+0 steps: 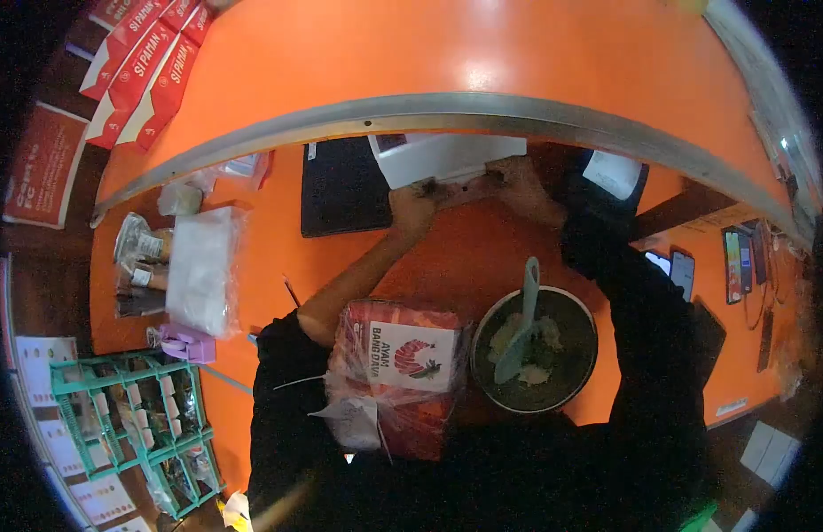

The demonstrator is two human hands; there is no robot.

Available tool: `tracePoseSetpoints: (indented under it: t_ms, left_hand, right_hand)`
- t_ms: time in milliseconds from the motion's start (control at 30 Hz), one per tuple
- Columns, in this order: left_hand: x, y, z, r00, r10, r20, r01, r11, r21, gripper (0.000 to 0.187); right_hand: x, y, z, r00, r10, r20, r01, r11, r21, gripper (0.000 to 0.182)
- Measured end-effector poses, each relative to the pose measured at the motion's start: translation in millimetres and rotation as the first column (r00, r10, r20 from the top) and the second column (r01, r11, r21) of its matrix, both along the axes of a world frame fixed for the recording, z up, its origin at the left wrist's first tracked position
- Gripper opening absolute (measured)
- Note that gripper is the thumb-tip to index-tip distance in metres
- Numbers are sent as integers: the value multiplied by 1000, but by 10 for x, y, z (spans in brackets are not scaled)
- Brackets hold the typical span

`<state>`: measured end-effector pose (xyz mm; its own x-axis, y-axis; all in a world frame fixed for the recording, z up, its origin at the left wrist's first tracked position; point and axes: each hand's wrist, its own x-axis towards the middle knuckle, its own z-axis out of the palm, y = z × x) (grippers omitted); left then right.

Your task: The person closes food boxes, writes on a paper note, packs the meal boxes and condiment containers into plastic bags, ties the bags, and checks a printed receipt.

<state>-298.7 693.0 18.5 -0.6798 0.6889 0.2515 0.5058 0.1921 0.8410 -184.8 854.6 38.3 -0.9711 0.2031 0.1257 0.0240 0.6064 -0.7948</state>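
At the far side of the orange table, under the metal edge, my left hand [413,206] and my right hand [529,195] grip the near edge of a white cardboard piece [451,158], one at each end. It looks like a folded food box, but its far part is hidden by the metal edge. My fingers are partly in shadow. Near my body lies a plastic-wrapped pack of red printed boxes [411,355]. To its right, a dark bowl [589,346] holds remains of food and a pale spatula [518,341], its handle pointing away from me.
A black flat case [340,191] lies left of my hands. A pack of clear plastic bags [201,270], a purple tape dispenser [185,344] and a green rack [132,426] with sachets stand left. Phones [682,273] lie right, near a receipt [614,173]. Red boxes [145,75] stand beyond the metal edge [482,105].
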Motion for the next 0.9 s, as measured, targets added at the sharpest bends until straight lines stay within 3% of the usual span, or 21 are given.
tracePoseSetpoints:
  t_ms: [33,67,100,133,167,200,267,300,333,367,433,567,633,667,733,767,833,900]
  left_hand:
    - [35,-20,24,998,-53,46,53,998,-13,26]
    - [40,-43,22,997,-56,52,57,998,-18,26]
    - [11,-62,16,935,-109,-339,104,994,-35,28]
    - [-10,-66,23,721,-145,-678,139,988,-64,29]
    - [-2,-58,-18,720,-144,-679,138,988,-63,29]
    - [0,-27,-38,858,-106,-503,82,994,-70,27]
    - [-20,6,-101,953,-61,-298,35,995,-92,25]
    - [-24,16,-86,999,-22,-42,21,1000,-23,26]
    - [-3,19,-39,975,4,220,-13,999,38,28]
    - [28,14,9,975,7,224,-16,999,37,28]
    - [100,24,201,906,-62,419,1,989,145,31]
    - [141,11,247,880,-79,469,-46,967,249,28]
    - [215,-57,440,994,-110,-12,110,994,-19,32]
    - [144,-53,302,994,-113,-11,113,993,-18,32]
    - [-48,-13,-84,919,-73,-387,-15,976,-219,37]
    - [-23,-10,-59,919,-73,-387,-15,976,-219,37]
    - [26,21,60,992,-41,-116,20,984,-179,39]
    - [50,14,110,999,-32,-24,29,993,-114,37]
  right_hand:
    - [39,-44,58,997,35,-75,-44,992,-117,21]
    - [54,-62,65,997,31,-70,-39,992,-124,21]
    - [51,-72,97,992,49,-119,-45,998,35,20]
    - [42,-92,152,988,65,-143,-48,992,118,19]
    - [35,-122,227,983,79,-168,-45,979,199,19]
    - [30,-177,381,995,18,-102,-60,900,-432,18]
    - [11,-144,316,1000,9,-6,-10,456,-890,17]
    - [-21,-35,42,999,50,-22,-54,832,-552,20]
    - [-30,-25,-9,995,95,-12,-95,993,-72,24]
    - [-9,-12,-58,995,97,-9,-97,993,-74,24]
    - [31,-73,122,995,47,-84,-78,906,-417,25]
    - [13,-70,215,996,51,-73,-72,941,-331,26]
    - [128,-147,558,992,122,-13,-122,984,-130,26]
    - [100,-99,387,993,119,-12,-120,984,-129,26]
    - [12,5,2,982,79,-171,-60,991,117,19]
    - [1,22,-80,972,71,-224,-27,980,195,17]
    - [-13,-18,-9,999,-36,-31,38,998,41,17]
    - [-19,-25,137,997,-37,63,36,999,20,17]
